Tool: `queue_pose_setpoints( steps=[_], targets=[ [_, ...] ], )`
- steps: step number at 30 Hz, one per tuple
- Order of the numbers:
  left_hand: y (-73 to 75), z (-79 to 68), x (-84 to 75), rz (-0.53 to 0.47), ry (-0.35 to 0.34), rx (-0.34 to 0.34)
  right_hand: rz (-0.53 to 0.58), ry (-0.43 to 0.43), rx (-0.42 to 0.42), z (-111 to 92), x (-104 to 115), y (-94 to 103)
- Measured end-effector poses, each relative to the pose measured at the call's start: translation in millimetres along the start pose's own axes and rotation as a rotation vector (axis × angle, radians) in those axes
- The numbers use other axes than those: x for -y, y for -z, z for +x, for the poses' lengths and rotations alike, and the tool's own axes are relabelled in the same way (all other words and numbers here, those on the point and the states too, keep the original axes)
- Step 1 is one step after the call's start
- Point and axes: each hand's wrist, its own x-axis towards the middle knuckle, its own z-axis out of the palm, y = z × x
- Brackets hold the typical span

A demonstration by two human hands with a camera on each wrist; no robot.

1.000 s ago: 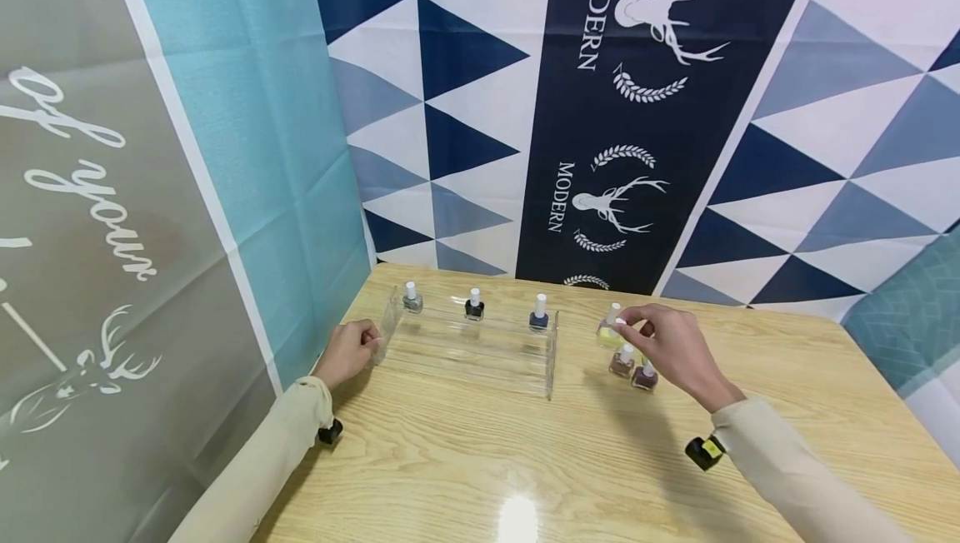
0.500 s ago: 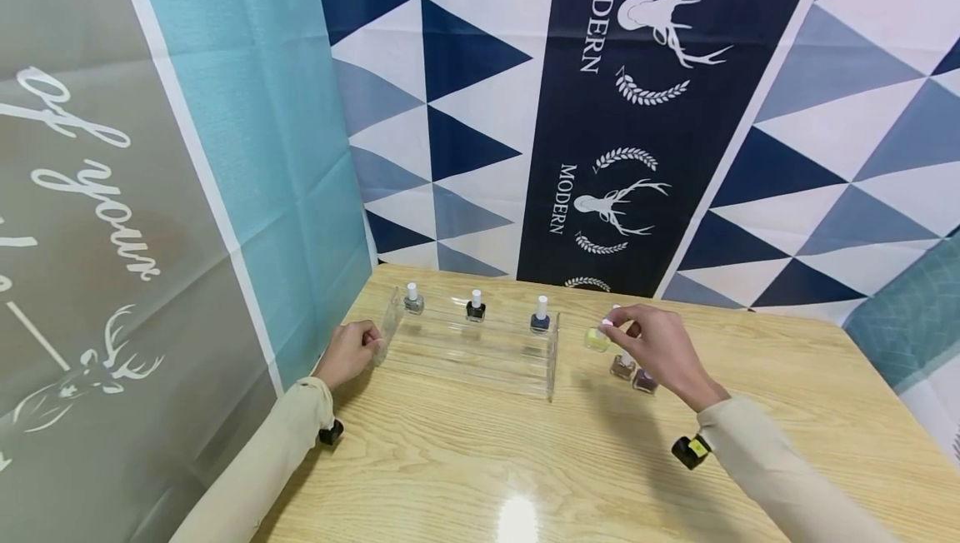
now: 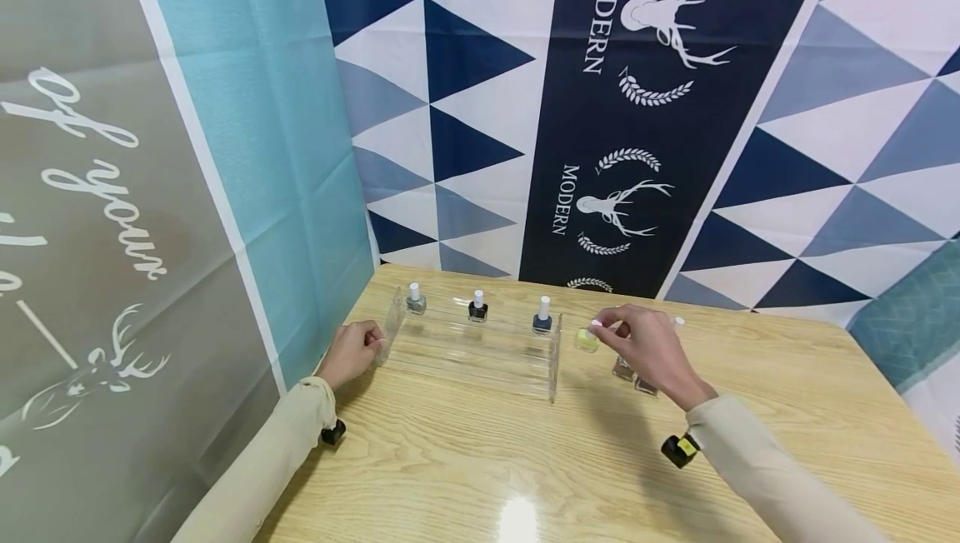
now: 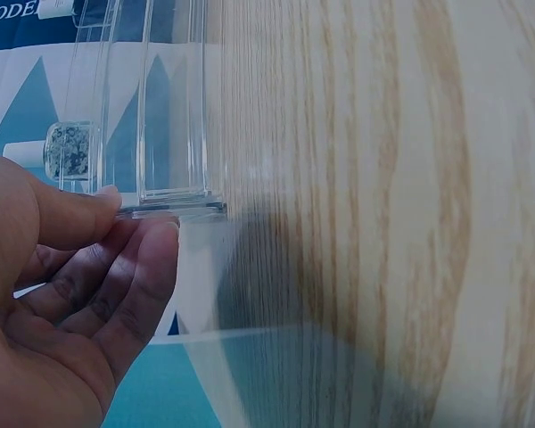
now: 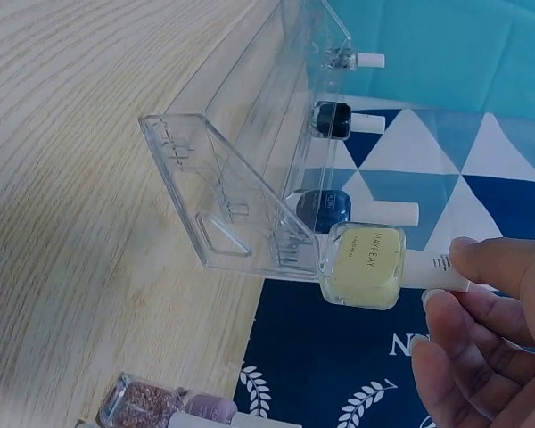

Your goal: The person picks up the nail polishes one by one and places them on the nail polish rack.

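Observation:
My right hand (image 3: 651,350) pinches the white cap of a yellow nail polish bottle (image 5: 366,263) between thumb and fingertips. The bottle hangs just right of a clear tiered acrylic rack (image 3: 465,360), overlapping its end panel's corner in the right wrist view. My left hand (image 3: 351,353) holds the rack's left end panel (image 4: 174,210) between thumb and fingers. Along the rack's top tier stand a grey glitter polish (image 3: 416,303), a black polish (image 3: 477,308) and a dark blue polish (image 3: 542,320), all white-capped. The lower tiers hold no bottles.
On the wooden table (image 3: 450,460), a pink glitter polish (image 5: 143,401) and a purple polish (image 5: 209,406) stand beneath my right hand, partly hidden. Another white cap (image 3: 678,323) shows behind that hand. Patterned cloth (image 3: 480,110) hangs behind the table and along the left.
My right hand has carried the yellow nail polish left, away from the other loose bottles and closer to the rack. The left hand stays on the rack's end panel.

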Motion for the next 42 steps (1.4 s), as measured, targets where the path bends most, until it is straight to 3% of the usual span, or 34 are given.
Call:
queue_pose_setpoints(
  steps=[12, 42],
  targets=[
    [-1.0, 1.7, -0.8, 0.003, 0.04, 0.013, 0.034, -0.002, 0.012, 5.6, 7.4, -9.5],
    [-0.8, 2.4, 4.9, 0.002, -0.023, -0.006, 0.07, 0.061, 0.022, 22.5, 28.5, -35.5]
  ],
)
